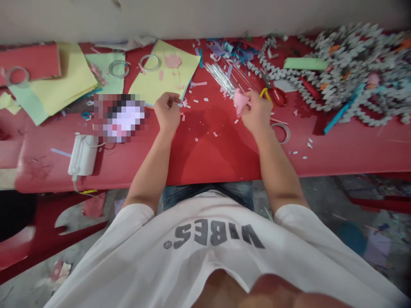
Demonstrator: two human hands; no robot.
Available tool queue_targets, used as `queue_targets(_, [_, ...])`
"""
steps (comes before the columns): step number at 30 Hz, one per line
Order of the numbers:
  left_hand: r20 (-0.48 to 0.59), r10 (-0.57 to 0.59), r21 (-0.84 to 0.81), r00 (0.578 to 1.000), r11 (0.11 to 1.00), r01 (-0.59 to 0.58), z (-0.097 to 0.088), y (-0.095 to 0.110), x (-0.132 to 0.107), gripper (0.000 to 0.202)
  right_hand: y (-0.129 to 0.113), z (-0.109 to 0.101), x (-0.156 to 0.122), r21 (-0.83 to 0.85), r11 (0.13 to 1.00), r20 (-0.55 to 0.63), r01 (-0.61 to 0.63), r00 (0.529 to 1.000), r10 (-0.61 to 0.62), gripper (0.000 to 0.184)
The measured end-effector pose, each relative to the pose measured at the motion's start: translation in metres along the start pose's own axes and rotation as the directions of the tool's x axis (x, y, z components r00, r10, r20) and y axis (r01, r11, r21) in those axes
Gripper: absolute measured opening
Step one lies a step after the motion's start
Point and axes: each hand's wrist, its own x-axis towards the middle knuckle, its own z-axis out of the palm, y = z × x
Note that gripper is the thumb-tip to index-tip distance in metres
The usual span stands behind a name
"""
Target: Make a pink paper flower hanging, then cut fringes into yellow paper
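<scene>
My right hand (258,114) is closed round a small pink paper piece (240,102), held just above the red table (212,149). My left hand (167,112) rests on the table as a loose fist beside the lower corner of a yellow paper sheet (163,75); whether it pinches anything is hidden. A bundle of thin white sticks (220,77) lies just beyond the pink piece. Scissors with red and yellow handles (272,92) lie right of my right hand.
Yellow and green paper sheets (58,83) and tape rings (118,68) cover the left side. A heap of folded grey paper chains (346,64) fills the right. A white charger (82,155) sits near the front edge. Paper scraps are scattered about. A tape ring (282,131) lies by my right wrist.
</scene>
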Motion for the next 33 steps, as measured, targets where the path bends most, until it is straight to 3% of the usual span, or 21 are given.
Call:
queue_targets(4, [-0.038,0.037,0.046,0.999,0.998,-0.036,-0.008,-0.006,0.009,0.027,0.075,-0.022,-0.001,-0.089,0.983,-0.158,-0.158,0.977,0.142,0.043])
queue_targets(6, [-0.072,0.047,0.106,0.996,0.994,-0.04,-0.017,-0.009,0.017,0.022,0.119,-0.031,-0.009,-0.163,0.939,-0.33,-0.304,0.913,0.239,0.037])
queue_targets(10, [-0.141,0.061,0.261,0.988,0.965,-0.022,-0.037,-0.015,0.031,0.017,0.193,-0.041,-0.024,-0.141,0.837,-0.559,-0.529,0.74,0.374,0.054])
queue_targets(12, [-0.109,0.038,0.354,0.993,0.935,0.003,-0.044,-0.014,0.033,0.022,0.215,-0.039,-0.025,-0.188,0.804,-0.556,-0.564,0.736,0.386,0.062])
queue_targets(16, [0.112,-0.021,0.58,0.993,0.813,-0.049,-0.047,-0.003,0.025,0.029,0.229,-0.03,-0.02,-0.25,0.814,-0.461,-0.525,0.804,0.376,0.057])
queue_targets(19, [0.248,-0.081,0.657,0.965,0.746,-0.106,-0.044,0.006,0.017,0.039,0.231,-0.027,-0.02,-0.25,0.87,-0.505,-0.425,0.824,0.258,0.065])
queue_targets(22, [0.321,-0.107,0.689,0.941,0.708,-0.155,-0.043,0.008,0.014,0.06,0.233,-0.029,-0.027,-0.213,0.901,-0.638,-0.377,0.752,0.164,0.068])
queue_targets(26, [0.325,-0.104,0.69,0.94,0.706,-0.161,-0.045,0.001,0.017,0.065,0.234,-0.035,-0.038,-0.167,0.946,-0.766,-0.278,0.641,0.053,0.035])
queue_targets(31, [0.328,-0.145,0.678,0.933,0.724,-0.127,-0.048,-0.009,0.026,0.05,0.244,-0.04,-0.045,-0.097,0.983,-0.739,-0.158,0.673,0.035,0.015])
queue_targets(33, [0.345,-0.165,0.666,0.924,0.737,-0.117,-0.05,-0.009,0.028,0.042,0.249,-0.041,-0.045,-0.106,0.981,-0.757,-0.164,0.653,0.027,0.007])
